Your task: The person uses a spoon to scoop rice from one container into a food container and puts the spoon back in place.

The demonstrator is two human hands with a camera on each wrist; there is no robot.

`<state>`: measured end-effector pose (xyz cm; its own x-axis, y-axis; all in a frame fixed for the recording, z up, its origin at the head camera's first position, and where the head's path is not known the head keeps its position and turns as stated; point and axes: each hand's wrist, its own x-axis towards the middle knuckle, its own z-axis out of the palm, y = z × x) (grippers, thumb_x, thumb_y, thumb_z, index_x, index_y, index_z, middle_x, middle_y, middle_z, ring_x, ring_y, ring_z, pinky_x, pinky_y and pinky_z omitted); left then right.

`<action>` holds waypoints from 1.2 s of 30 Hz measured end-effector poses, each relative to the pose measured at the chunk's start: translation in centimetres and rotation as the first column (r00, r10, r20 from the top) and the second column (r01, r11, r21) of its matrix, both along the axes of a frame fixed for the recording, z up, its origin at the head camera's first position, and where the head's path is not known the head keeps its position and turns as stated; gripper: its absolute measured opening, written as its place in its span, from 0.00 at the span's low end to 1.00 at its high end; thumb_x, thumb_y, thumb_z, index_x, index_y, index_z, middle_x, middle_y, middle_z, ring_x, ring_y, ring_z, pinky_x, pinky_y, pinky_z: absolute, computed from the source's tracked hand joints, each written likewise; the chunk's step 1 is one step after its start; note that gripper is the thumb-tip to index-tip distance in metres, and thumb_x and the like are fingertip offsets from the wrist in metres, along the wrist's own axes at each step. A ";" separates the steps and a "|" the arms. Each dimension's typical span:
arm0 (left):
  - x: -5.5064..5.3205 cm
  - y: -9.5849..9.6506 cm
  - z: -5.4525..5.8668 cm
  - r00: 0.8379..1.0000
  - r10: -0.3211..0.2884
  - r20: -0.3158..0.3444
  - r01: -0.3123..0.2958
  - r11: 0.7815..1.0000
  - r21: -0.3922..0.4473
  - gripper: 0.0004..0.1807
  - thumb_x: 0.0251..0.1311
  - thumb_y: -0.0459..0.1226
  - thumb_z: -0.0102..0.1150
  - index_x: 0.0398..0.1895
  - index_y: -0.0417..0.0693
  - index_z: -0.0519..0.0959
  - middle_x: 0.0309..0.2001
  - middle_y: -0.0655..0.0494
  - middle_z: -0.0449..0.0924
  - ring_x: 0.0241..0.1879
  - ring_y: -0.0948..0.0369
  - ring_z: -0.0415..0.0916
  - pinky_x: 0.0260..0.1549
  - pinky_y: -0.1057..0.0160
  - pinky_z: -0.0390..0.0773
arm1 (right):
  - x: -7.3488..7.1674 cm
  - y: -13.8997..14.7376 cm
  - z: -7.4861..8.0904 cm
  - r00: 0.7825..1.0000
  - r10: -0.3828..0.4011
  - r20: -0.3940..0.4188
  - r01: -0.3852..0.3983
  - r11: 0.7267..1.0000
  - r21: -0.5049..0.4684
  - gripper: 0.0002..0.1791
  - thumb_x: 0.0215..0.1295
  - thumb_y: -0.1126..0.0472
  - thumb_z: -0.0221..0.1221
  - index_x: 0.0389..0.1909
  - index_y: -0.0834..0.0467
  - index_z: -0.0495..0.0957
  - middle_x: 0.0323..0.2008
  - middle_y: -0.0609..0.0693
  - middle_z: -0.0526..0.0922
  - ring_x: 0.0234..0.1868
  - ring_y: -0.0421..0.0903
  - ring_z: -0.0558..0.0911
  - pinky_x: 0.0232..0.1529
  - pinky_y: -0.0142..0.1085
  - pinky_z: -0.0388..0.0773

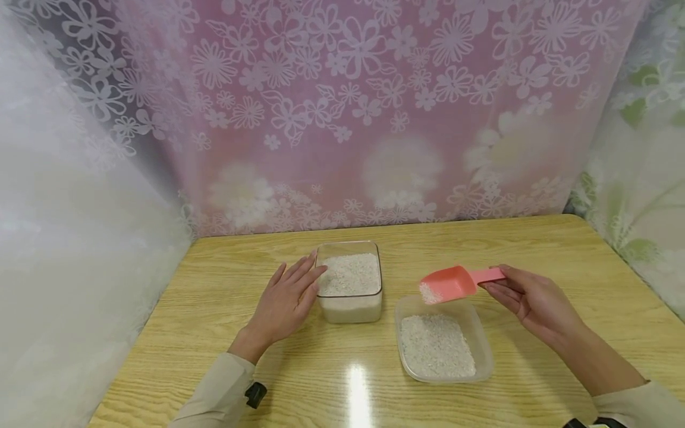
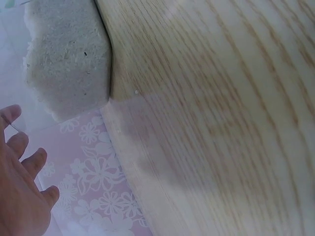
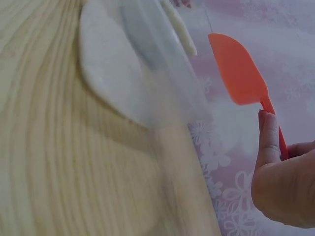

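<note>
A coral-pink scoop [image 1: 451, 283] is in my right hand [image 1: 540, 303], which grips its handle. A little white rice lies at the scoop's front lip. The scoop is above the far edge of a translucent plastic tub [image 1: 484, 351] that holds rice [image 1: 439, 348]. In the right wrist view, the underside of the scoop [image 3: 238, 71] shows, with the handle pinched in the right hand [image 3: 288, 184]. My left hand [image 1: 286, 300] touches the left rim of a clear, dark-edged square container [image 1: 350, 318], its fingers nearly straight. Rice [image 2: 71, 59] fills much of this container in the left wrist view.
Both containers stand on a light wood-grain table [image 1: 225, 285], the tub to the right and nearer. Behind the table hangs a pink flowered curtain [image 1: 332, 148], with pale curtains at both sides. One small grain [image 2: 136, 92] lies on the tabletop beside the square container.
</note>
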<state>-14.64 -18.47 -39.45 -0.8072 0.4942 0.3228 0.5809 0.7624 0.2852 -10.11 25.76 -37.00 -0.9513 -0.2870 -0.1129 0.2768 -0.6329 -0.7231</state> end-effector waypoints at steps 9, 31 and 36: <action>0.0 0.0 0.0 1.000 0.000 -0.010 0.000 1.000 -0.006 0.23 0.75 0.45 0.39 0.70 0.58 0.66 0.73 0.58 0.54 0.71 0.59 0.51 0.67 0.45 0.47 | 1.4 1.5 -1.1 1.000 0.017 -0.015 -0.015 0.993 0.119 0.18 0.76 0.65 0.43 0.47 0.64 0.82 0.44 0.58 0.84 0.46 0.49 0.83 0.50 0.37 0.76; 0.0 0.1 -0.1 1.000 0.005 -0.015 -0.005 1.000 0.004 0.23 0.75 0.46 0.38 0.69 0.58 0.67 0.72 0.58 0.55 0.71 0.59 0.51 0.67 0.45 0.47 | 3.4 1.7 -0.4 0.988 -0.092 -0.122 0.131 0.923 0.362 0.13 0.73 0.62 0.50 0.45 0.58 0.83 0.41 0.58 0.85 0.42 0.50 0.85 0.45 0.40 0.78; 0.0 0.1 -0.1 1.000 0.009 -0.014 -0.009 1.000 0.007 0.23 0.75 0.46 0.38 0.69 0.59 0.67 0.72 0.58 0.55 0.71 0.59 0.51 0.67 0.45 0.47 | 3.5 1.5 0.0 0.978 -0.095 -0.184 0.174 0.861 0.478 0.12 0.73 0.60 0.51 0.45 0.55 0.83 0.39 0.57 0.85 0.40 0.49 0.85 0.42 0.39 0.79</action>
